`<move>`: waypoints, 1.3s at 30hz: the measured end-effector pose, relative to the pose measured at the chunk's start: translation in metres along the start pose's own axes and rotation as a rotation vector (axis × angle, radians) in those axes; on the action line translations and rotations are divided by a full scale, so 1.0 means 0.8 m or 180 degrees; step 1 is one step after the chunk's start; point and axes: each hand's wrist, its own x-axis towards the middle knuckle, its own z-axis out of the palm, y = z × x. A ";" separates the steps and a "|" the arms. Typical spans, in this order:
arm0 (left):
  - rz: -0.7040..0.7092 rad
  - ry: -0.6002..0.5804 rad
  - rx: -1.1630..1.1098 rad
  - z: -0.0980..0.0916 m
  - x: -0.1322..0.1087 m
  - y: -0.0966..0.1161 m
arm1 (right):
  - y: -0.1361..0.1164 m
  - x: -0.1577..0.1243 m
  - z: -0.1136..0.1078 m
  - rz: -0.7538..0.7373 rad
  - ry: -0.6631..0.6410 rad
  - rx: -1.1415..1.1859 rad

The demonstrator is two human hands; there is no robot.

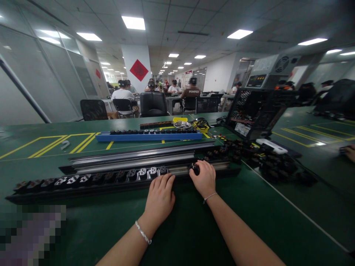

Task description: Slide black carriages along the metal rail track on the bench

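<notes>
A long black channel-like rail (91,187) lies across the near part of the table, holding a row of small black parts (131,173), some with shiny tops. My left hand (161,194) has its fingers bent together over the rail's near edge, by the right end of the row; its fingertips are partly hidden. Farther right, my right hand (204,177) pinches a small black part (195,169) between thumb and fingers, just over the bare stretch of the rail. What kind of part it is cannot be made out.
Behind lie metallic rails (133,153) and a blue tray (149,137) with a row of parts. An open computer case (244,111) stands at right, near a heap of black parts (280,164). Another person's hand (350,152) shows at the right edge.
</notes>
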 end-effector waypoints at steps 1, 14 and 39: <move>0.0000 0.0005 0.0005 0.000 0.000 0.000 | 0.000 0.000 0.000 -0.0007 0.0008 0.0008; -0.0007 -0.0021 0.0080 -0.002 0.000 0.001 | 0.015 0.004 -0.001 0.0073 0.0172 -0.0052; 0.0001 -0.0030 0.0085 -0.003 0.000 0.000 | 0.025 0.011 -0.008 0.0292 0.0196 -0.0195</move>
